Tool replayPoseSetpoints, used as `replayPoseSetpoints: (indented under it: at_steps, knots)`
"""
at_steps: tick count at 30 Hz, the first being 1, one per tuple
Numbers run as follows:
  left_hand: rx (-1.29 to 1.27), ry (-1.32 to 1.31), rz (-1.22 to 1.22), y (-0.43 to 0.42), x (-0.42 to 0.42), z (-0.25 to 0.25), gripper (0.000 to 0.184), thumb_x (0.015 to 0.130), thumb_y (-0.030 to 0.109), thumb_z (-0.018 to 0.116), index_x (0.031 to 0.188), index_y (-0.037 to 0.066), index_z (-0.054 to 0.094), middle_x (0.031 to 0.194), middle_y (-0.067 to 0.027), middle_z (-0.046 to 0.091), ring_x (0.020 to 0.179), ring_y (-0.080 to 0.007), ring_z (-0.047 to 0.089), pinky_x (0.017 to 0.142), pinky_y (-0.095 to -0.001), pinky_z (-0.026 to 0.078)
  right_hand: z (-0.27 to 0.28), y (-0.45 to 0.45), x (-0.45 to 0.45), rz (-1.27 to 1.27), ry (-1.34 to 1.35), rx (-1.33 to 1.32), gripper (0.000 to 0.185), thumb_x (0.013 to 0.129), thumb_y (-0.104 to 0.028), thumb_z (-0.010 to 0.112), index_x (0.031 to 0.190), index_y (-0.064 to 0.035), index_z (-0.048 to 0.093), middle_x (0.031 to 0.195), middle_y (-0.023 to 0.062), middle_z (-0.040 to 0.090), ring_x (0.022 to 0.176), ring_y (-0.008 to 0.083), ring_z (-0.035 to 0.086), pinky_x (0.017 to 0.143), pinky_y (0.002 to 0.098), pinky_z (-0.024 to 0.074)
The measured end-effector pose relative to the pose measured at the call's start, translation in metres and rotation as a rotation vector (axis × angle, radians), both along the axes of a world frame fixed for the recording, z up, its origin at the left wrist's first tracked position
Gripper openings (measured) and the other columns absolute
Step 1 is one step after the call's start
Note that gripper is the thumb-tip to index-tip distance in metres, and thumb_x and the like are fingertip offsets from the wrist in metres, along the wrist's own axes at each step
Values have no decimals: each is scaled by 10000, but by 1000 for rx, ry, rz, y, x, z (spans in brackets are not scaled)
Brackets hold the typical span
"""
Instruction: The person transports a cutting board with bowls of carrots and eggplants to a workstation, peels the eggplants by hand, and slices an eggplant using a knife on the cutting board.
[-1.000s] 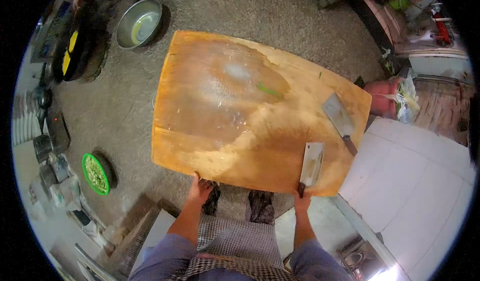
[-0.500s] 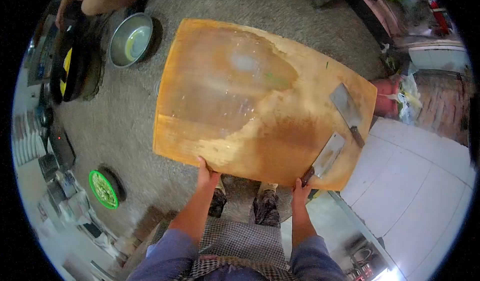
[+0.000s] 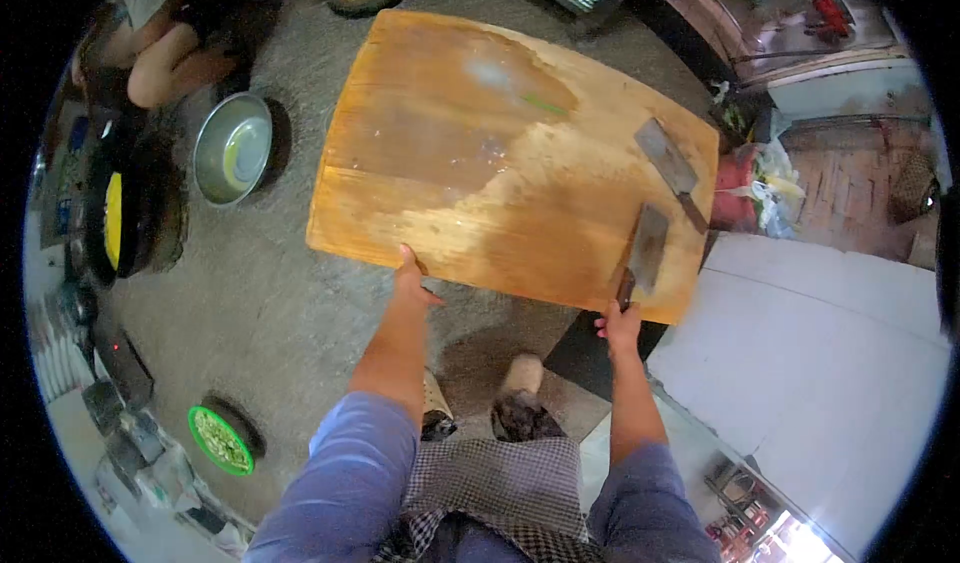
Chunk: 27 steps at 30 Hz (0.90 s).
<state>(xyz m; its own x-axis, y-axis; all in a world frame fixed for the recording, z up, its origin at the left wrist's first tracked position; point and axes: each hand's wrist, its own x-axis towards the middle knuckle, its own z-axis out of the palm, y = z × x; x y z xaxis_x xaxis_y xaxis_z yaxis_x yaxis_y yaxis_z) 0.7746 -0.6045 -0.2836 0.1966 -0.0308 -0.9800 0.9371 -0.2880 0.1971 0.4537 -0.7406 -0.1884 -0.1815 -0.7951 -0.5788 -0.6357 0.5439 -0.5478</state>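
A large wooden board [image 3: 450,213], partly wet, is tilted in front of me. My left hand [image 3: 410,278] grips its near edge, thumb on top and the other fingers mostly hidden below. My right hand [image 3: 621,325] is closed at the near edge farther right, with its thumb at the handle end of a cleaver [image 3: 648,248]; its grip under the board is partly hidden. Another cleaver [image 3: 666,157] lies on the board's right side, its handle toward the right edge. A green scrap [image 3: 543,103] rests on the wet area.
On the floor at left are a metal bowl [image 3: 232,150], a green basket of chopped vegetables [image 3: 221,440] and a dark pan with yellow food [image 3: 113,221]. A person's bare knee [image 3: 152,78] shows upper left. A white tiled surface [image 3: 790,363] is at right, beside a red bucket [image 3: 733,185].
The board has moved farther from my body, with both arms reaching out more. The nearer cleaver has turned on the board. More of the person at upper left has come into view.
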Motion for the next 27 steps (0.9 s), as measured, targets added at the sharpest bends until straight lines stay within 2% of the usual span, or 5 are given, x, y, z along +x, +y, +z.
replayPoseSetpoints:
  at_steps: [6, 9, 18, 23, 27]
  knots:
    - [-121, -11, -188, 30, 20, -98, 667, 845, 638, 378, 1236, 99, 398, 1236, -176, 403, 1093, -512, 386, 829, -726, 297, 9, 9, 72, 456, -76, -344, 529, 807, -176, 615, 1230, 32, 375, 1147, 233, 488, 1047, 356, 498, 903, 441, 398]
    - [239, 37, -174, -14, 23, 12, 670, 850, 629, 372, 1302, 135, 371, 1304, -187, 392, 1021, -489, 451, 811, -715, 316, 27, 17, 120, 632, -115, -319, 647, 815, -155, 595, 1344, 12, 263, 1261, 262, 430, 1062, 383, 498, 871, 434, 411]
    - [182, -9, -172, 35, 1, -94, 770, 838, 655, 348, 1405, 145, 237, 1439, -155, 236, 1247, -393, 313, 947, -593, 301, 49, -48, 221, 770, 58, 69, 692, 891, -137, 496, 1443, -129, 78, 987, 208, 578, 765, 276, 566, 666, 349, 443]
    - [-71, 4, -224, 49, 3, -89, 619, 871, 605, 367, 1278, 146, 443, 1280, -157, 455, 1177, -387, 397, 859, -593, 347, 62, -122, 325, 573, -11, 94, 660, 865, -106, 526, 1424, -104, 174, 876, 209, 590, 755, 296, 565, 694, 346, 446]
    - [164, 140, -936, 35, 44, -41, 443, 938, 426, 362, 1172, 68, 479, 1063, -162, 490, 954, -292, 476, 806, -563, 403, 9, -213, 372, 699, 52, -321, 547, 866, -153, 549, 1359, -58, 333, 991, 221, 596, 821, 296, 581, 743, 345, 450]
